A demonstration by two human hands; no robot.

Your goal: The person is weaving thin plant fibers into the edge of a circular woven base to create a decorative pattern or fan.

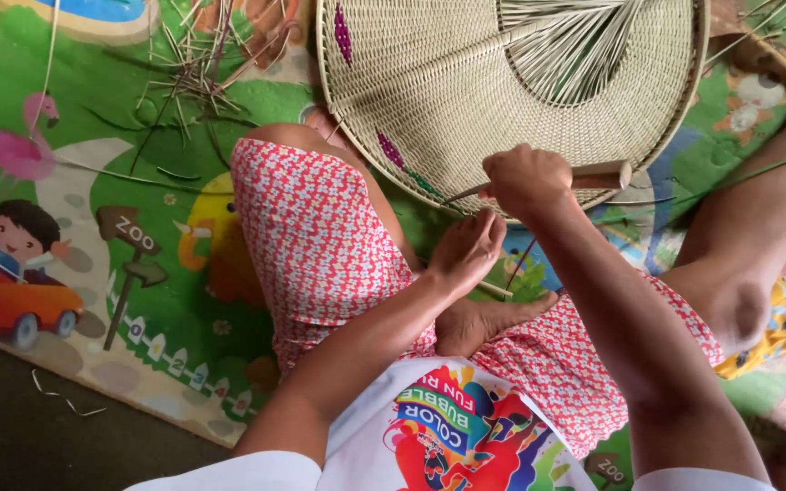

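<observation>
The person is wearing a white top (466, 436) with short white sleeves (238, 473) and a bright multicoloured splash print on the front in red, blue, yellow and green. Red shorts (311, 245) with a small white flower pattern are covering both thighs. The forearms and feet are showing bare.

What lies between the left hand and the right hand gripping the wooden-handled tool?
In the head view, little: the left hand sits just below the right hand, with only the round woven cane tray's rim and green mat behind.
</observation>
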